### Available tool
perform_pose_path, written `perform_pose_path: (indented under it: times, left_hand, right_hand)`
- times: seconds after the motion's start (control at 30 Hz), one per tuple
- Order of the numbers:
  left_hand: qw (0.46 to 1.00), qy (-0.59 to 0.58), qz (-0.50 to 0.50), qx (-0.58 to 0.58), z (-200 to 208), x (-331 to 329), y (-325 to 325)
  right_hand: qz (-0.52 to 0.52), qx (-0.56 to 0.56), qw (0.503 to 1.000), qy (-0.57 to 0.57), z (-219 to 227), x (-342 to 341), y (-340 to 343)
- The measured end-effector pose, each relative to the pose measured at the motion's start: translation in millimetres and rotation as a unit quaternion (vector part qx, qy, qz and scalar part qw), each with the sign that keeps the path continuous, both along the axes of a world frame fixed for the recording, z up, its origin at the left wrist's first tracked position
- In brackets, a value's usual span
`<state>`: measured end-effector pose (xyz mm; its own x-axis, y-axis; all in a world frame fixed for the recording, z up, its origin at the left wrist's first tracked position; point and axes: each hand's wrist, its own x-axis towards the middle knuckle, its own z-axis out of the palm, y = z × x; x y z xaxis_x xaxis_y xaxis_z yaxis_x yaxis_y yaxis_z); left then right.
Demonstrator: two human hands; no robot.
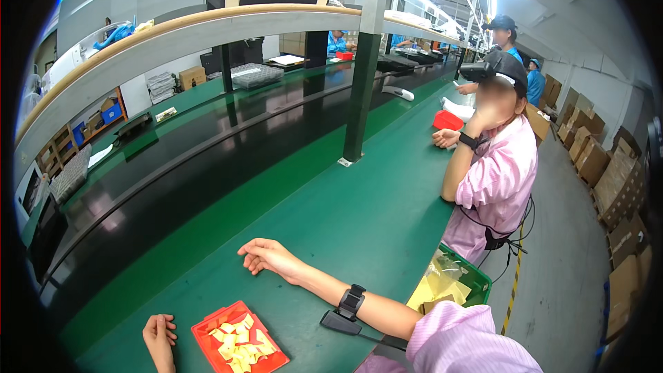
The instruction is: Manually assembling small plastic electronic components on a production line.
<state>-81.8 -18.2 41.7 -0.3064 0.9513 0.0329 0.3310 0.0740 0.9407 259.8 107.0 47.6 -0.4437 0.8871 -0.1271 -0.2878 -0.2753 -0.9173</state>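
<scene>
My left hand (159, 338) rests on the green tabletop at the lower left, fingers loosely bent, with nothing visible in it. Just right of it sits a red plastic tray (202, 332) filled with small pale-yellow folded pieces (238, 347). My right hand (273, 259) lies farther out on the bench, slightly curled and holding nothing that I can see. A black strap (351, 300) circles my right wrist, with a small dark device (340, 322) and a cable beside it.
A dark conveyor belt (186, 159) runs along the bench, past a metal post (362, 90) and under a raised shelf (276, 17). To the right, a co-worker in pink (501, 159) leans on the bench near another red tray (447, 121). A green crate (476, 280) holds plastic bags.
</scene>
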Motion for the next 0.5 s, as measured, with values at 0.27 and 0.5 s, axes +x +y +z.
perform_pose_path:
  times: [0.27,0.5]
  left_hand:
    - [1.000,0.004,0.005,-0.009,5.1,4.2,0.6]
    - [1.000,0.001,0.005,0.000,4.7,6.8,-0.8]
  right_hand:
    - [-0.004,-0.001,1.000,-0.005,3.3,0.1,0.1]
    - [0.000,-0.006,1.000,0.001,-0.2,0.6,1.2]
